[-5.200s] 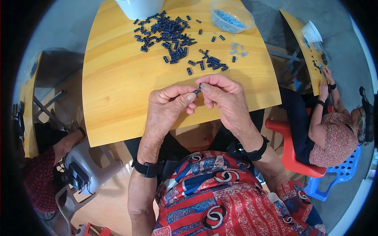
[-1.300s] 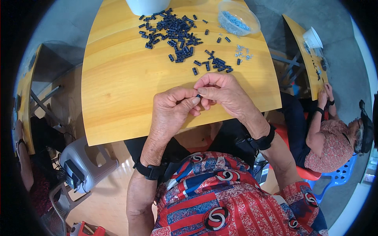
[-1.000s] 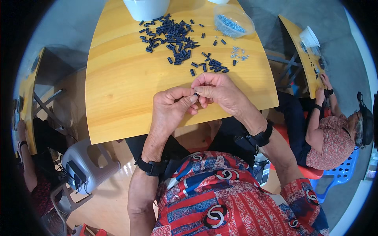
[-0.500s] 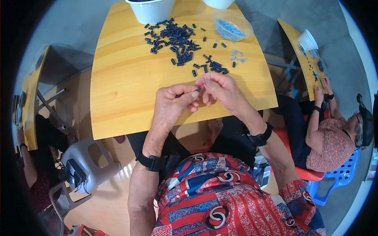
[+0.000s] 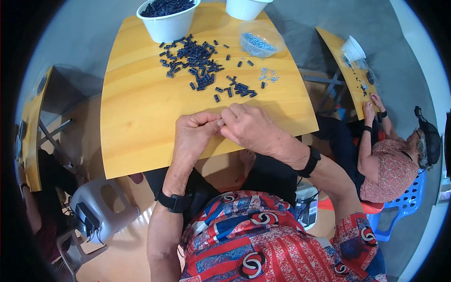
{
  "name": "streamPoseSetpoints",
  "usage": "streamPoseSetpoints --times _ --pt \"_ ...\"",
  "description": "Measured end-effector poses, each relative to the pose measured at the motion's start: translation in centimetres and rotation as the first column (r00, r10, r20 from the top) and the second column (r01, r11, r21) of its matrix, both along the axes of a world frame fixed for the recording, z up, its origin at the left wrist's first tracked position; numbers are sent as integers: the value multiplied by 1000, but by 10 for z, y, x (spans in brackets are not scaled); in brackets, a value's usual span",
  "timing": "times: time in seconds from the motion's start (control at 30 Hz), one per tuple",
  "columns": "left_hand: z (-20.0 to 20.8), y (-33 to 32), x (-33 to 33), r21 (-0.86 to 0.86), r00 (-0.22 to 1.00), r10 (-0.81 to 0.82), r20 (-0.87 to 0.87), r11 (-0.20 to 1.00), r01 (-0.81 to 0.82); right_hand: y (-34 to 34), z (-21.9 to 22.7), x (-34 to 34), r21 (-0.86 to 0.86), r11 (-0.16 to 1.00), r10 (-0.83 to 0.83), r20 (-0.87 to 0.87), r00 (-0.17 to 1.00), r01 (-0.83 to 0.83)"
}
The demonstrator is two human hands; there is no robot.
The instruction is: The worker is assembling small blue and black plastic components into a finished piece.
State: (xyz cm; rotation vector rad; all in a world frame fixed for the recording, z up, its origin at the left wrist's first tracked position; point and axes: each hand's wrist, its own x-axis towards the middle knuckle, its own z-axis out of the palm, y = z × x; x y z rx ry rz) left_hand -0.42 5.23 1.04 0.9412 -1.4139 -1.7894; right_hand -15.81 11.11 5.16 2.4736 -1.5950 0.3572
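Over the near part of the wooden table (image 5: 141, 117), my left hand (image 5: 193, 134) and my right hand (image 5: 251, 126) meet fingertip to fingertip. Both are closed in a pinch. Their fingers now cover what lies between them; half a second ago a small black plastic piece showed at my left fingertips. Beyond the hands lies a small cluster of black plastic pieces (image 5: 241, 89), with a larger pile of the same black pieces (image 5: 195, 54) farther off to the left. Several small silvery pieces (image 5: 267, 75) are scattered to the right of the cluster.
A white tub (image 5: 170, 29) full of black pieces stands at the far edge, beside a second white tub (image 5: 245, 10). A clear bowl (image 5: 278, 43) holds silvery pieces. Another person (image 5: 392, 162) works at the right-hand table; a grey stool (image 5: 112, 221) is at lower left.
My right hand has turned over and closed in against my left fingertips, hiding the small black piece. The whole view has shifted, so the table sits lower and more to the left.
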Motion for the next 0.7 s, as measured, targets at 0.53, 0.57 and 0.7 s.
streamPoseSetpoints --times 0.53,0.57,0.7 --pt "4 -10 1 6 982 -164 95 986 164 -5 -6 -10 -98 995 3 -140 990 -16" --pt "4 -8 3 1 979 -194 69 981 194 -4 -8 -10 -80 997 14 -138 990 -25" --pt "8 -11 6 72 957 -290 -8 954 290 -2 -10 -8 -26 999 32 -156 987 -36"
